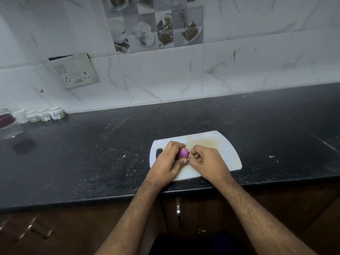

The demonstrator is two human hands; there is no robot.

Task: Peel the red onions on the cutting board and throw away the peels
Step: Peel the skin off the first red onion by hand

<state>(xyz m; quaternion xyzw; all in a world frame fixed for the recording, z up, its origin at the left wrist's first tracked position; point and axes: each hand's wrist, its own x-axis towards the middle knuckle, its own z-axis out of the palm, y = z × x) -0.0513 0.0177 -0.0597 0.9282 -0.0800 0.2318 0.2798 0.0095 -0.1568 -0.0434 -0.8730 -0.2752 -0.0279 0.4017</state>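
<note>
A white cutting board lies on the black counter near its front edge. Over the board's left half my left hand grips a small red onion, fingers curled over its top and thumb below. Its purple flesh shows between my two hands. My right hand is curled close against the onion's right side, and its fingertips pinch at the skin there. Any peel under my hands is hidden.
The black counter stretches left and right. Several white cups and a glass jar stand at the far left by the tiled wall. A small scrap lies right of the board. Cabinet doors sit below the edge.
</note>
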